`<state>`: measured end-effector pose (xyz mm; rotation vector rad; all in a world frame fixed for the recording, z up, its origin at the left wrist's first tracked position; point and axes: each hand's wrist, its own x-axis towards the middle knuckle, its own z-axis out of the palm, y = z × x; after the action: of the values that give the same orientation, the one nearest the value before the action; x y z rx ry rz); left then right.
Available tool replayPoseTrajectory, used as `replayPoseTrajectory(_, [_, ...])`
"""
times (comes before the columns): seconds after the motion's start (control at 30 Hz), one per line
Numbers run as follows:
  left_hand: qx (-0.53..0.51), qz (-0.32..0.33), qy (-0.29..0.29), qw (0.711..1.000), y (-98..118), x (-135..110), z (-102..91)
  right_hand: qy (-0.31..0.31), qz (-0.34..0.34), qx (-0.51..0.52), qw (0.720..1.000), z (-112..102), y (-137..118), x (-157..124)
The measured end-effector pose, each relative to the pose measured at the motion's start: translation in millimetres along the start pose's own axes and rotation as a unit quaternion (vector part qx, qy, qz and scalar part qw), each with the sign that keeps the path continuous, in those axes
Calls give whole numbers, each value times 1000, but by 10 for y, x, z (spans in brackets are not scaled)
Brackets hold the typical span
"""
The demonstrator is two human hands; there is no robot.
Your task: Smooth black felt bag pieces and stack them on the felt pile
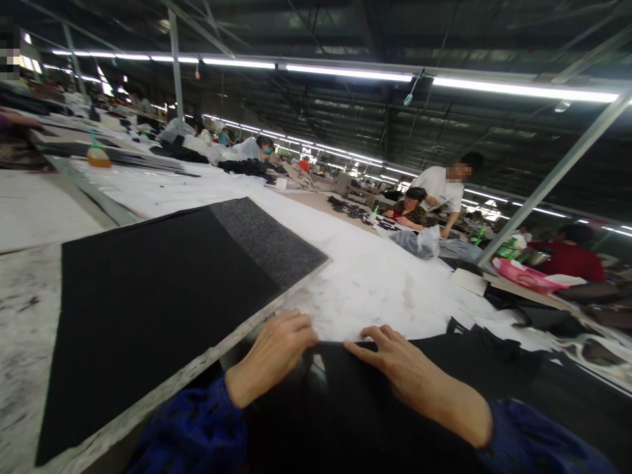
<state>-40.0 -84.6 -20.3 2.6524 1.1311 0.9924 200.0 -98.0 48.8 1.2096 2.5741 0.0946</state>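
A smooth, slightly shiny black sheet of material [316, 421] lies in front of me, its far edge on the white-covered table. My left hand [276, 352] is closed at that edge, its bent fingers close together. A short way to the right, my right hand [399, 365] grips the same edge, thumb stretched toward the left hand and fingers bent over the far side. The undersides of the fingers are hidden. Left of my hands, a large black fabric panel [162, 289] with a dark grey speckled strip [271, 243] lies flat on a pale, stained board [24, 329].
White sheeting [375, 283] covers the table beyond my hands. Black scraps [486, 339] lie at right, near a pink basket [528, 275]. A bottle of amber liquid [99, 155] stands at far left. Two people [439, 191] work across the table; a slanted metal post [553, 184] rises at right.
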Motion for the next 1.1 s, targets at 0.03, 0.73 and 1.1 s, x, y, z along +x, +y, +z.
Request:
replayPoseTrajectory(0.03, [9, 5, 1, 1000, 4, -2, 5, 15, -18, 9, 1000, -15, -30, 17])
replayPoseTrajectory(0.73, [-155, -98, 28, 983, -20, -28, -110, 12, -71, 80, 994, -71, -99, 181])
replayPoseTrajectory(1.1, [-186, -87, 14, 979, -163, -74, -107, -27, -87, -12, 996, -255, -180, 362])
